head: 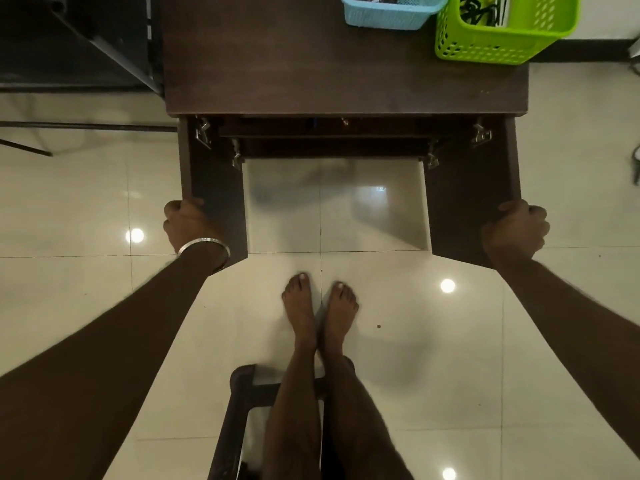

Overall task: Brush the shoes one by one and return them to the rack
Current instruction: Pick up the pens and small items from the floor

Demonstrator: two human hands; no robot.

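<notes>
A dark brown wooden shoe cabinet (346, 81) stands in front of me, seen from above, with both its doors swung open toward me. My left hand (188, 221) grips the top edge of the left door (221, 202). My right hand (517, 228) grips the top edge of the right door (464, 209). Dark shelves (329, 140) show inside the opening. No shoes or brush can be made out in the dim interior.
A blue basket (388, 12) and a green basket (502, 32) sit on the cabinet top at the back right. My bare feet (318, 306) stand on glossy tiles over a dark stool (239, 410). Black furniture (76, 43) stands at the left.
</notes>
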